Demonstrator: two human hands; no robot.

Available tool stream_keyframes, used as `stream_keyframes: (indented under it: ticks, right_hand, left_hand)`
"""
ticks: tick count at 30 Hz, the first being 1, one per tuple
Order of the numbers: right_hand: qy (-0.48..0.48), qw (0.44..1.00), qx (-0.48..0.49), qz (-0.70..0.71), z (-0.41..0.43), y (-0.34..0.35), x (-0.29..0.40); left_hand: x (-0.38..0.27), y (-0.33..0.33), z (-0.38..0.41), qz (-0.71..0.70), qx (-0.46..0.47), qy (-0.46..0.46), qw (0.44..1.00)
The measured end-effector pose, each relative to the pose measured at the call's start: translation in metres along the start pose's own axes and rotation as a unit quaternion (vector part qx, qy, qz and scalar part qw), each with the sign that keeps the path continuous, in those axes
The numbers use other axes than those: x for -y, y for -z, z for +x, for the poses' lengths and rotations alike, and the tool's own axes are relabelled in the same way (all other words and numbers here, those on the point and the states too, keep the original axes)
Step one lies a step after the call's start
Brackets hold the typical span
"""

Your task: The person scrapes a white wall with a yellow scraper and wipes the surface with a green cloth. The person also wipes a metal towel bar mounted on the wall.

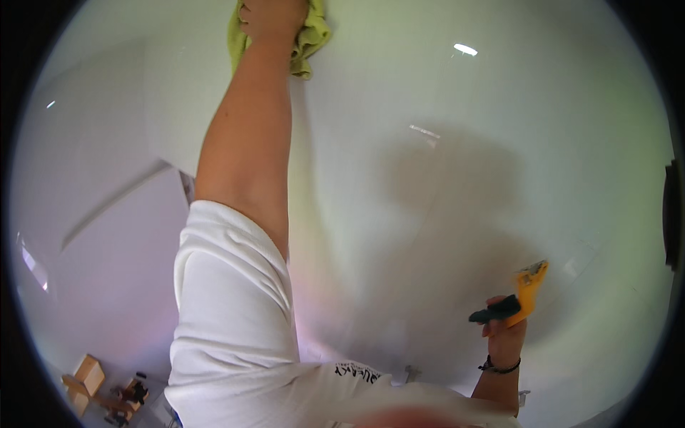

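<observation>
My left hand [272, 20] reaches to the top of the view and grips a yellow-green cloth [314, 38], pressed against a glossy white surface [353, 96]. The cloth is bunched around the fingers, and part of it lies beyond the upper edge. At the lower right, my right hand [505, 342] is closed around a yellow-handled scraper [529, 299] with a metal blade at its tip. The same hand also holds a dark green piece [497, 310], perhaps a pad or folded cloth. Both scraper and hand are slightly blurred.
Shadows and bright reflections lie across the white surface. On the left is a pale panel [134, 230] with a corner and a raised edge. Small metal fittings [412, 373] show near the bottom. Wooden items [88, 377] stand at the lower left. A dark object [671, 214] sits at the right rim.
</observation>
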State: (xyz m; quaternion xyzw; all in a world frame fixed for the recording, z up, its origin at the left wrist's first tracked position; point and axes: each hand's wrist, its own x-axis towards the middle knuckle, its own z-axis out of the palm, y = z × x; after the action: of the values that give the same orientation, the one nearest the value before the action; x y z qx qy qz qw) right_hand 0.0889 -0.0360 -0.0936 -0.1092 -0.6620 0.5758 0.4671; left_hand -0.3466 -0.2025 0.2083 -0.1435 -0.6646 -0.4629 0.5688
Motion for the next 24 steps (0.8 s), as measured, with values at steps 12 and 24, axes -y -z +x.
stream_keyframes:
  ticks: [12, 24]
  right_hand:
    - [0.034, 0.999, 0.037, 0.018, 0.006, 0.006, -0.014]
    - [-0.006, 0.999, -0.039, -0.001, 0.001, -0.002, -0.002]
  left_hand:
    - [0.114, 0.036, -0.330, -0.089, 0.077, 0.187, 0.975]
    - [0.051, -0.020, -0.150, -0.021, 0.068, 0.075, 0.995]
